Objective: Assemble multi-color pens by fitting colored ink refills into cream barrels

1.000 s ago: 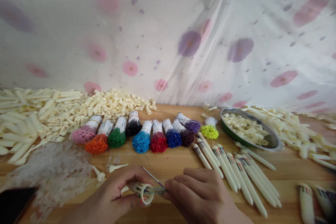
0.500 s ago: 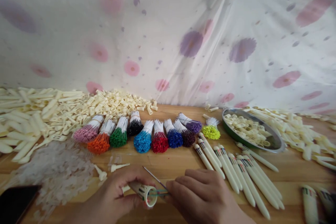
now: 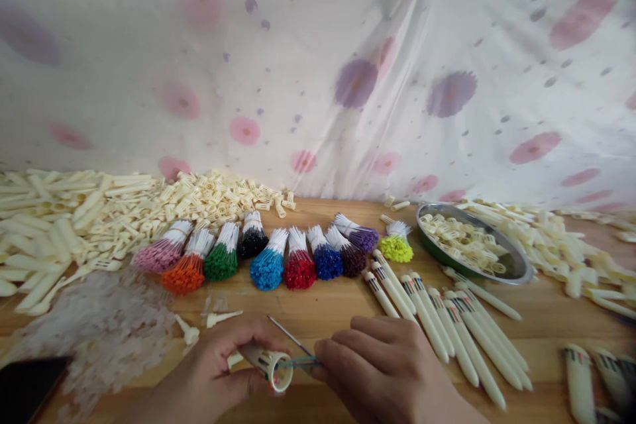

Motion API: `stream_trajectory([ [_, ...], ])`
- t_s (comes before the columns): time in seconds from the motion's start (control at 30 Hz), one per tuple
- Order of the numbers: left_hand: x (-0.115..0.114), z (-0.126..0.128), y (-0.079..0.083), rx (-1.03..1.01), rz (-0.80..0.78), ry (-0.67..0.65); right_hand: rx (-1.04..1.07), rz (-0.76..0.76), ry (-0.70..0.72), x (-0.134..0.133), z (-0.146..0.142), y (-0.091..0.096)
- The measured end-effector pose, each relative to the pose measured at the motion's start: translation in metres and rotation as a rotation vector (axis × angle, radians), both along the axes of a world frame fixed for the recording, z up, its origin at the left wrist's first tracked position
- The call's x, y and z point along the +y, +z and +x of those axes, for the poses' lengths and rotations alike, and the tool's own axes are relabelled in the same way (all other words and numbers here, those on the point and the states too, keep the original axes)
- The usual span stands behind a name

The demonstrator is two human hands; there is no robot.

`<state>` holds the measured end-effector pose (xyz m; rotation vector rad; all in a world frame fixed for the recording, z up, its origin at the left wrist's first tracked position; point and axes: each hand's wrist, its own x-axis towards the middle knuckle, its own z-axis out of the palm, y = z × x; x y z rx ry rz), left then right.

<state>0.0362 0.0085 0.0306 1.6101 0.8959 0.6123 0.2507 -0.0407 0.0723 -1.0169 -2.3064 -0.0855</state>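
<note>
My left hand (image 3: 218, 368) is closed around a cream slotted pen barrel (image 3: 264, 359), its open round end facing right. Coloured bits show inside the rim. My right hand (image 3: 380, 364) is closed, pinching several thin pen refills (image 3: 297, 363) whose bluish-green ends reach into the barrel's mouth. One more refill, with a white shaft (image 3: 284, 330), slants up and left from the same fingertips, outside the barrel. The right fingertips are partly hidden behind the knuckles. Beyond the hands stand bundles of refills, including light blue (image 3: 267, 268), red (image 3: 299, 268) and dark blue (image 3: 328, 262).
Finished-looking multicolour pens (image 3: 462, 338) lie right of my right hand. A metal-rimmed dish (image 3: 521, 273) holds slotted cream parts. Cream parts (image 3: 209, 195) pile up at the back left, above clear plastic pieces (image 3: 109, 331). A dark phone-like slab (image 3: 30, 377) lies at the front left.
The view has shifted slightly, so the table things sit a little further left. Both hands keep almost the same pose, with the refills still at the barrel's mouth.
</note>
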Motion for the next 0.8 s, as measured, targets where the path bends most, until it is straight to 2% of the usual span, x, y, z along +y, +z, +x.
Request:
stream_trajectory([
  [0.17, 0.001, 0.002, 0.003, -0.016, -0.036, 0.001, -0.006, -0.052, -0.014, -0.002, 0.0, 0.0],
  [0.33, -0.001, 0.003, 0.007, -0.008, -0.026, 0.005, -0.002, -0.04, -0.011, -0.002, -0.001, -0.003],
  [0.57, 0.001, -0.001, -0.002, 0.007, 0.003, -0.002, 0.0, 0.009, 0.026, 0.0, 0.0, -0.005],
  [0.8, -0.002, -0.003, -0.003, -0.021, 0.024, -0.02, 0.017, 0.071, 0.075, 0.002, 0.002, -0.007],
])
